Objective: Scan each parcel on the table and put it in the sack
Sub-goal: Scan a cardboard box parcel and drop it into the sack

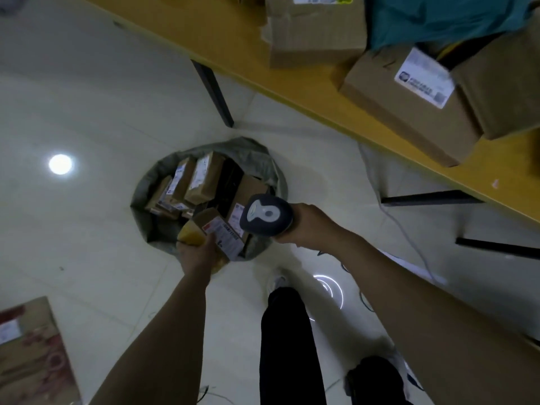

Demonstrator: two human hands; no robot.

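A small cardboard parcel (217, 233) with a white label facing up is held by the left hand (195, 254), whose fingers curl under and around its near end; it is tilted and sits over the near rim of the sack (146, 185). The grey sack stands open on the pale tiled floor (87, 97), with several labelled brown parcels (201, 179) inside it, most standing on end and leaning against each other. Just to the right of the held parcel, the right hand (309, 226) grips the handle of a dark scanner (266, 214), whose head is over the right edge of the sack. Beyond, a yellow desk (233, 45) runs across the upper right on dark legs (213, 92), carrying three cardboard boxes (409, 106) near its edge, with a teal cloth (438, 16) behind them. A thin pale cable (409, 238) runs over the floor under the desk. Another flat box (32, 355) lies on the floor at the lower left, well apart from the sack.
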